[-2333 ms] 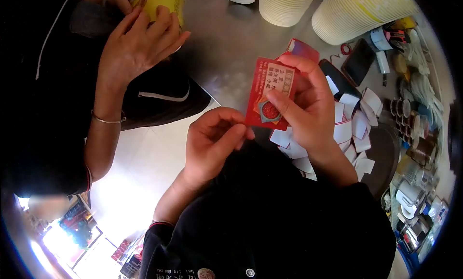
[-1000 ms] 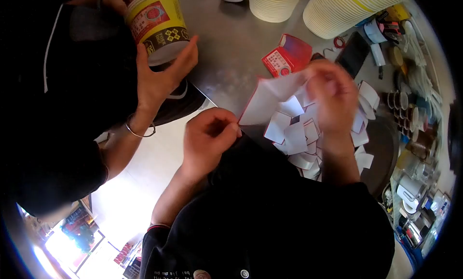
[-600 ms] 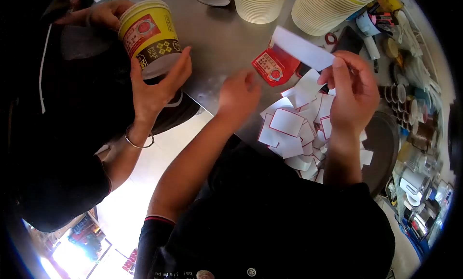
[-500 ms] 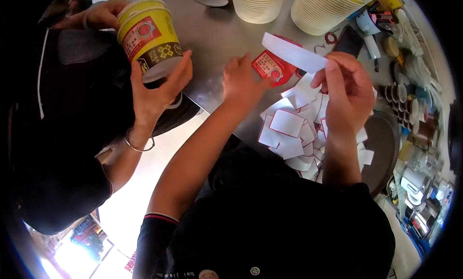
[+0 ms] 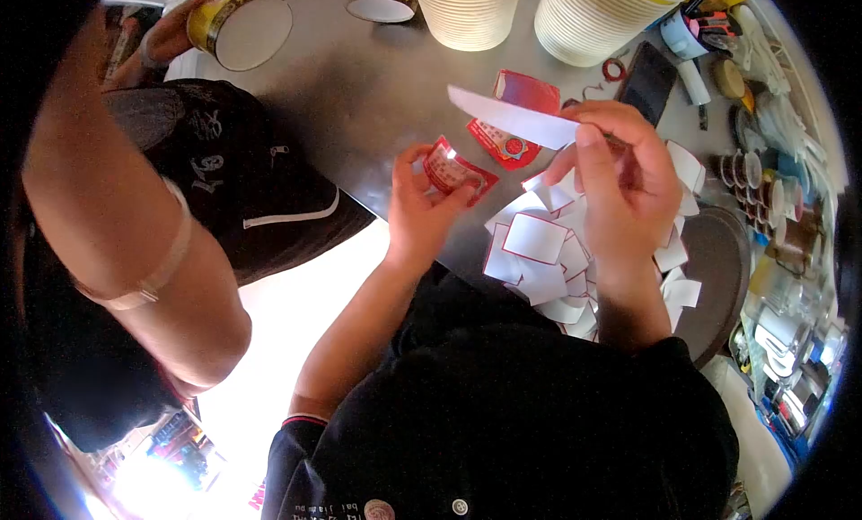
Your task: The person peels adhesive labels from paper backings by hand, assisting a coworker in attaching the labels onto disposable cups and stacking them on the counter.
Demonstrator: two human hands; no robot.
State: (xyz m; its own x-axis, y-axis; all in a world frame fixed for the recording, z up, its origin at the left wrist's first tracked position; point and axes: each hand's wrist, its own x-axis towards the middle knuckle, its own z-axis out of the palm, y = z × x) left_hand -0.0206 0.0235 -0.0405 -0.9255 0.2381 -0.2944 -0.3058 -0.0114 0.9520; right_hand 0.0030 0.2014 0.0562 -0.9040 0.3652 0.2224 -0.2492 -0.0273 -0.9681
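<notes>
My left hand (image 5: 422, 210) pinches a red printed label (image 5: 456, 172), slightly curled, just off the metal table. Between thumb and fingers, my right hand (image 5: 633, 174) grips a white paper strip (image 5: 512, 114) that points left over the table. Beneath that strip lie more red labels (image 5: 530, 91). Under and beside my right wrist spreads a pile of white paper pieces with red edges (image 5: 536, 240). Some of the pile is hidden by my forearm.
At left, a co-worker's hand (image 5: 171, 37) is at a yellow paper cup (image 5: 254, 30), with their arm (image 5: 153, 260) close to me. Another cup (image 5: 384, 4) and tall cup stacks (image 5: 471, 13) stand at the back. A phone (image 5: 648, 82) and a round dark stool (image 5: 714, 277) are right.
My left hand has taken up a red label and moved toward me. The paper strip in my right hand has shifted left and down. The co-worker's cup has moved up and away, its arm swinging forward.
</notes>
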